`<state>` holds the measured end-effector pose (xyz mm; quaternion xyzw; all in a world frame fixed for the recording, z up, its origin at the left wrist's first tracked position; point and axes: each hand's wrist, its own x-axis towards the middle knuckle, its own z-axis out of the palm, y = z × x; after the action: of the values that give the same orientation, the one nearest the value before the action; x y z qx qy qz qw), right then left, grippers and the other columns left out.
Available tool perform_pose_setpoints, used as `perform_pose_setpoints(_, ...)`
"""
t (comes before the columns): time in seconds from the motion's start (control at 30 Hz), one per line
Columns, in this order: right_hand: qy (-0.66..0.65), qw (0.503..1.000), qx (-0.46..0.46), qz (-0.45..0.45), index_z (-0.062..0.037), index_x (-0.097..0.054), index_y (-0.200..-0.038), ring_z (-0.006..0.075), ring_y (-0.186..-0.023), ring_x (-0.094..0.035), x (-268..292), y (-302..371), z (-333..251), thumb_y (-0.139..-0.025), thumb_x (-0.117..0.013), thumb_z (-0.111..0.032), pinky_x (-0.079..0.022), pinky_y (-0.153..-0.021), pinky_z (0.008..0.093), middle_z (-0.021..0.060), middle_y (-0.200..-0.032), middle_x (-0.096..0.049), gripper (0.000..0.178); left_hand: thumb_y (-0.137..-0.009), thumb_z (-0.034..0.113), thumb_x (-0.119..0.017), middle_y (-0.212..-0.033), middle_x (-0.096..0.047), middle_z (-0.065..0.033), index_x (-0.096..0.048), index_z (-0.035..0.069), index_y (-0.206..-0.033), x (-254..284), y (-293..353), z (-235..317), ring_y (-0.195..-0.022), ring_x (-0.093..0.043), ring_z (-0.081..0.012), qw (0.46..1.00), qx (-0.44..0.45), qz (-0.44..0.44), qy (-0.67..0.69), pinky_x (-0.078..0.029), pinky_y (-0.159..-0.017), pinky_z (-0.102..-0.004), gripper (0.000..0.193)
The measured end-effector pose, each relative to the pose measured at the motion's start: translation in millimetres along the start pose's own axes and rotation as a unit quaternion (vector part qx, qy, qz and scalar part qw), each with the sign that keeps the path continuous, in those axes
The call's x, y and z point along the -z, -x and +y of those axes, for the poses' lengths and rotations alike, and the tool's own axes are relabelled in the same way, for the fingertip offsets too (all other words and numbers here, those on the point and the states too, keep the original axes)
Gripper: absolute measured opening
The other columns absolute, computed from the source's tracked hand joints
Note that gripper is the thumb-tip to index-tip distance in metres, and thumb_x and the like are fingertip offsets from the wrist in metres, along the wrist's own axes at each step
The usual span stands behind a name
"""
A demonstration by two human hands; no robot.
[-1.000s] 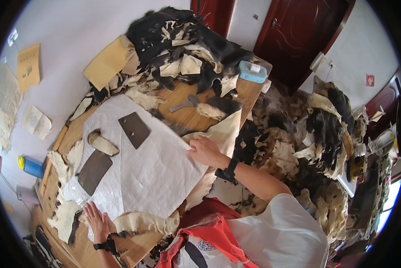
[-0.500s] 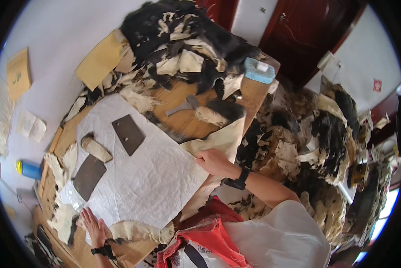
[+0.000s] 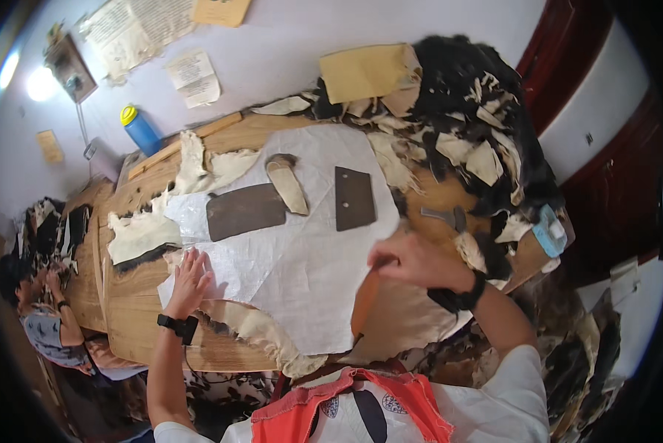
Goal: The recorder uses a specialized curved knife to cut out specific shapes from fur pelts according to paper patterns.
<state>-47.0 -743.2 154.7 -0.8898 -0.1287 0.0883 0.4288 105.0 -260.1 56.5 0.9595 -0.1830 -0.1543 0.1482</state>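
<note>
A white woven plastic sheet (image 3: 294,288) lies spread over the hides on the wooden table. My left hand (image 3: 190,283) rests flat on its near left corner, fingers spread. At the right edge my right hand (image 3: 402,258) is closed, slightly blurred, on the sheet's margin. Below that hand shows an orange-tan patch (image 3: 364,303); I cannot tell what it is. On the sheet lie a large dark brown rectangular plate (image 3: 246,212), a smaller dark plate with two holes (image 3: 354,210) and a cream strip of hide with a furry end (image 3: 290,188).
Black-and-white hide scraps (image 3: 472,96) heap up at the back right, with a yellow envelope (image 3: 361,71). A grey bladed tool (image 3: 446,216) and a blue block (image 3: 549,232) lie right. A blue bottle (image 3: 141,131) stands back left. At far left sits another person (image 3: 47,317).
My view has swung leftward, bringing the other person into sight. My left hand stays flat on the sheet's corner; my right hand stays closed at its right edge, where an orange-tan patch now shows.
</note>
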Motion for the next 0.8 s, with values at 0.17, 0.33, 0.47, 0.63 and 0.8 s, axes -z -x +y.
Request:
perform_pose_setpoints(0.17,0.039,0.982,0.131,0.131,-0.0031,-0.062,-0.080,0.0267,-0.076,-0.068,22,-102,44,-0.080,-0.061,-0.006,-0.050,-0.065,0.0376,0.0094,-0.074,-0.064,0.003,-0.101,0.020,-0.051,-0.149,-0.044,-0.0187,-0.054,0.003,-0.133,-3,47,24,-0.136,-0.041,-0.0369,0.964,-0.058,0.254,0.058,-0.030,-0.114,-0.0477,0.036)
perform_pose_setpoints(0.33,-0.168,0.912,-0.234,0.293,-0.0043,-0.062,-0.101,0.0183,-0.071,-0.069,92,-142,172,-0.089,-0.060,-0.013,-0.055,-0.061,0.0330,0.0066,-0.076,-0.065,0.015,-0.094,0.006,-0.057,-0.145,-0.045,-0.0216,-0.051,0.001,-0.133,0,82,44,-0.131,-0.046,-0.0411,0.945,-0.062,0.317,0.058,-0.038,-0.109,-0.0459,0.040)
perform_pose_setpoints(0.47,-0.340,0.842,-0.304,0.288,-0.0027,-0.060,-0.107,0.0217,-0.078,-0.070,74,-134,235,-0.091,-0.062,-0.019,-0.056,-0.064,0.0339,0.0123,-0.087,-0.067,0.023,-0.091,0.010,-0.065,-0.156,-0.031,-0.0223,-0.037,0.003,-0.147,7,72,50,-0.137,-0.039,-0.0440,0.969,-0.045,0.242,0.019,-0.037,-0.110,-0.0473,0.063)
perform_pose_setpoints(0.63,0.094,0.905,-0.080,0.408,-0.0025,-0.060,-0.104,0.0289,-0.087,-0.067,25,-109,139,-0.090,-0.066,-0.019,-0.053,-0.074,0.0370,0.0141,-0.095,-0.066,0.023,-0.093,0.032,-0.065,-0.162,-0.013,-0.0222,-0.023,0.008,-0.155,-5,23,10,-0.146,-0.022,-0.0442,0.989,-0.024,0.082,-0.118,-0.031,-0.114,-0.0533,0.079)
perform_pose_setpoints(0.8,0.127,0.964,-0.053,0.228,-0.0069,-0.062,-0.100,0.0293,-0.091,-0.062,-74,-7,81,-0.088,-0.065,-0.015,-0.048,-0.075,0.0429,0.0110,-0.095,-0.064,0.015,-0.093,0.044,-0.060,-0.165,-0.007,-0.0174,-0.021,0.016,-0.158,-3,-12,5,-0.151,-0.009,-0.0420,0.992,-0.013,0.025,-0.123,-0.020,-0.115,-0.0627,0.080)
